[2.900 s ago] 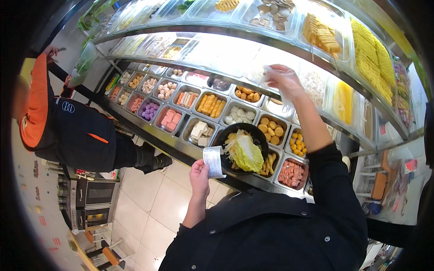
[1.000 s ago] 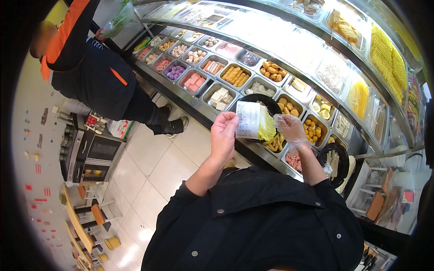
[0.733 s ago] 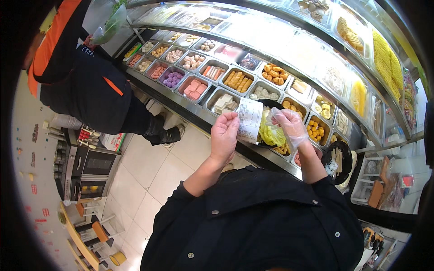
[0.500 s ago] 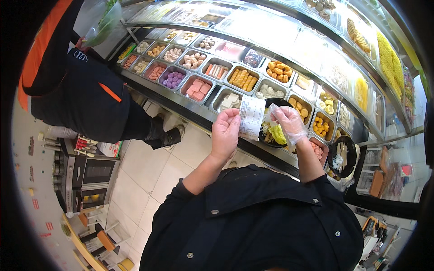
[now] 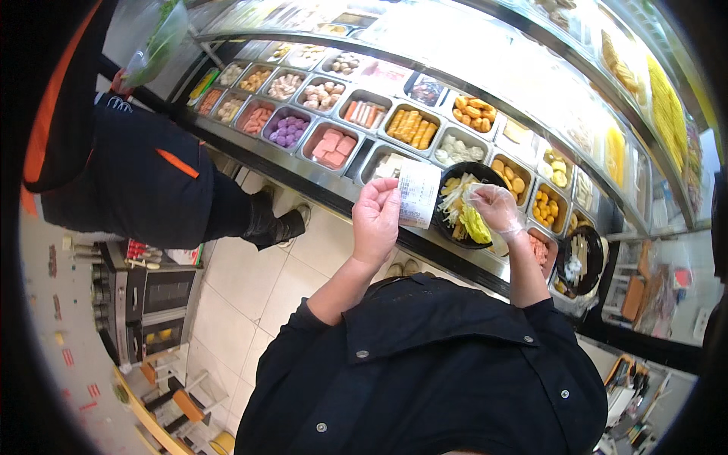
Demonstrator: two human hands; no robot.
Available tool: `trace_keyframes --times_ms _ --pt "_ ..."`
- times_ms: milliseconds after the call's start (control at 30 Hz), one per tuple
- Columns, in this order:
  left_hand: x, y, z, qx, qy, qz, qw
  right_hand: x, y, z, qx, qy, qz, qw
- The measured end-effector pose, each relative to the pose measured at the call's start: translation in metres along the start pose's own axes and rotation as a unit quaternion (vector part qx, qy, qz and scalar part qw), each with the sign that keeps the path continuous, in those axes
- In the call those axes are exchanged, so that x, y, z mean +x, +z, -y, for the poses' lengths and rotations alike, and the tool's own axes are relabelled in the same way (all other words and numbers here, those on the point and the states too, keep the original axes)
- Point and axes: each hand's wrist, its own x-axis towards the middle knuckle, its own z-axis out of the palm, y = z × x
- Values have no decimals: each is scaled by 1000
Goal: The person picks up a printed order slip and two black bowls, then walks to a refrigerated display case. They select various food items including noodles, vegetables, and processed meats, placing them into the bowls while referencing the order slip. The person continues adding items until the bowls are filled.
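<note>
My bare left hand [image 5: 377, 216] pinches a white printed slip [image 5: 418, 194] by its left edge, thumb in front. Right of the slip, a round black bowl [image 5: 452, 230] sits at the counter's near edge. Shredded pale vegetables and a yellow-green lettuce leaf [image 5: 475, 225] lie in it. My right hand [image 5: 497, 208], in a clear plastic glove, is over the bowl's right side, fingertips drawn together at the vegetables. Whether anything is between those fingertips is hidden.
Metal pans line the counter, with purple balls [image 5: 288, 131], pink blocks [image 5: 331, 147] and yellow rolls [image 5: 412, 128]. A second black bowl [image 5: 580, 262] stands at the right. Glass shelving [image 5: 547, 127] overhangs the pans. A co-worker [image 5: 144, 174] in dark clothes holds a bag of greens [image 5: 158, 47] at the left.
My right hand has left the slip's right side and moved slightly right and down over the bowl. The slip stays in my left hand, and more of the bowl shows.
</note>
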Motion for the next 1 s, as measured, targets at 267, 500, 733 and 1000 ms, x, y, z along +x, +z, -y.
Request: trace_keyframes --times_ms 267,500,733,1000 --pt "14 -21 -6 49 42 -84 994 82 33 13 23 -82 51 995" --pt "43 -72 -7 43 65 -131 988 167 85 42 -153 -181 109 965" --pt "100 -158 -4 52 -11 -164 985 290 151 117 -166 -141 193 957" --pt "150 -261 -1 24 -57 -243 968 463 291 186 -127 -198 155 960"
